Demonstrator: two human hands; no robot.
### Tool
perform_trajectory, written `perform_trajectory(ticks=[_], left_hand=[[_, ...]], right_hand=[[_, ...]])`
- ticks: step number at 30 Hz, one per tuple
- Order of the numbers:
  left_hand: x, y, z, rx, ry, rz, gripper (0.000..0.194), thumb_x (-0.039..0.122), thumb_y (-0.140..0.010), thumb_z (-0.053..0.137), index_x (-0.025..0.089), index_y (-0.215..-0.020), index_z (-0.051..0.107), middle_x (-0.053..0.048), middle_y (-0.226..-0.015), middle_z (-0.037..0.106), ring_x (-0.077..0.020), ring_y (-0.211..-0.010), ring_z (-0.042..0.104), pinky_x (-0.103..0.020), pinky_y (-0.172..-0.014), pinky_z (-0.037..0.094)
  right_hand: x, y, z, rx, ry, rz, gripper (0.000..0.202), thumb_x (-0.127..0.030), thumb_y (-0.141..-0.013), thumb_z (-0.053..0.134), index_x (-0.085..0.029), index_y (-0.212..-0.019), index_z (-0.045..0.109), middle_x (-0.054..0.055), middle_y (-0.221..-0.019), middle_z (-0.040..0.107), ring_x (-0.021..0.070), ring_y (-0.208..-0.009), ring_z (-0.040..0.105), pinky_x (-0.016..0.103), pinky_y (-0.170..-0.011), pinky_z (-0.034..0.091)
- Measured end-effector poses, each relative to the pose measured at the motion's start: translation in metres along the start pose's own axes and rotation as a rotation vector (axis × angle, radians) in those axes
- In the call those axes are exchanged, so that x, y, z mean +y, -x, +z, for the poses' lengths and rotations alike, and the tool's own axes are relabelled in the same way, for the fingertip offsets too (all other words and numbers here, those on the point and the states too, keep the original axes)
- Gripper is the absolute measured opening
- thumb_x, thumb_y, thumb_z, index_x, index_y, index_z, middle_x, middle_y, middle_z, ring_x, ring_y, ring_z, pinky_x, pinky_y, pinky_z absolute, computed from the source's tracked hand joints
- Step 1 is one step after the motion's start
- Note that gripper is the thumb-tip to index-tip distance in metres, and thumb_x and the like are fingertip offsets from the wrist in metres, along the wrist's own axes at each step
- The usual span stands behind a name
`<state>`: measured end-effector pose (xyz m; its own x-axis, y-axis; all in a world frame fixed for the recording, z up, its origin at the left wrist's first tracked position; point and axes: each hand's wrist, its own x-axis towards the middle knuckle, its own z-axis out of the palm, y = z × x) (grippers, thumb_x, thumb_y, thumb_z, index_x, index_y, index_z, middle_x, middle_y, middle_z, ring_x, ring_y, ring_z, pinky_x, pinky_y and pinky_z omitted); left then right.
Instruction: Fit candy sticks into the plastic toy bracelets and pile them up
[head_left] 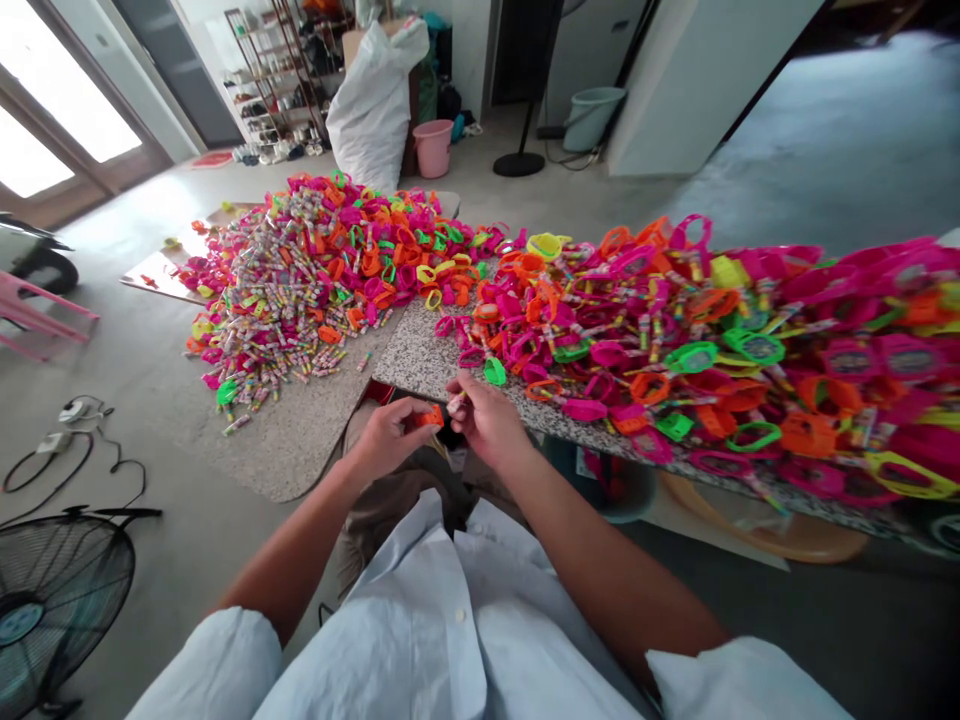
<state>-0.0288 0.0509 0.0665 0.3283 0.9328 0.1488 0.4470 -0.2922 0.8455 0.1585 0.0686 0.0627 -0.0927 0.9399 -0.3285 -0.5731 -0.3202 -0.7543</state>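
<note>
My left hand [386, 437] pinches the orange piece [430, 416], right hand [491, 422] clamps the pale stick [456, 402] | both at the speckled slab's [420, 352] near edge | light, I judge, stiffish, perhaps slick: orange by its sides, stick mid-length, no hard squeezing!

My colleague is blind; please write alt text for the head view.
The left hand holds a small orange plastic piece, the right hand a small pale object, beside speckled grey tabletops heaped with bright pink, orange, green and yellow watch-like plastic bands.
</note>
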Motion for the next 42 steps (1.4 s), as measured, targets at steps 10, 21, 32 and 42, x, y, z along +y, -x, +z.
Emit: perform_trajectory(ticks=[10,21,32,42], left_hand=[[0.002,-0.004,-0.007,-0.008,-0.084,0.14,0.018,0.032,-0.098,0.073,0.02,-0.109,0.078,-0.004,-0.093,0.076,-0.0158,-0.083,0.069,-0.028,-0.08,0.053],[0.0,-0.003,-0.005,0.029,-0.238,0.172,0.017,0.033,-0.1,0.071,0.021,-0.11,0.077,-0.006,-0.097,0.076,-0.018,-0.089,0.071,-0.03,-0.082,0.055],[-0.002,-0.001,-0.007,0.002,-0.312,0.143,0.016,0.029,-0.1,0.069,0.022,-0.113,0.076,-0.004,-0.099,0.074,-0.0175,-0.089,0.071,-0.028,-0.082,0.055],[0.003,0.0,-0.009,-0.044,-0.431,0.175,0.023,0.025,-0.101,0.065,0.024,-0.123,0.073,-0.007,-0.108,0.075,-0.0198,-0.094,0.074,-0.03,-0.082,0.058]], right_hand=[[0.008,0.006,-0.008,-0.064,0.265,-0.165,0.035,-0.048,-0.07,0.09,-0.021,-0.083,0.072,-0.001,-0.069,0.069,0.0129,-0.059,0.061,0.025,-0.058,0.053],[0.008,0.015,-0.012,-0.073,0.503,-0.29,0.023,-0.045,-0.084,0.08,-0.022,-0.085,0.077,0.0,-0.073,0.071,0.0143,-0.062,0.063,0.027,-0.063,0.051],[0.006,0.019,-0.016,-0.117,0.595,-0.245,0.028,-0.044,-0.086,0.08,-0.022,-0.103,0.083,0.002,-0.08,0.076,0.0176,-0.071,0.07,0.029,-0.07,0.056],[0.006,0.024,-0.012,-0.164,0.577,-0.218,0.029,-0.05,-0.086,0.078,-0.022,-0.096,0.077,0.0,-0.07,0.069,0.0141,-0.059,0.057,0.026,-0.057,0.046]])
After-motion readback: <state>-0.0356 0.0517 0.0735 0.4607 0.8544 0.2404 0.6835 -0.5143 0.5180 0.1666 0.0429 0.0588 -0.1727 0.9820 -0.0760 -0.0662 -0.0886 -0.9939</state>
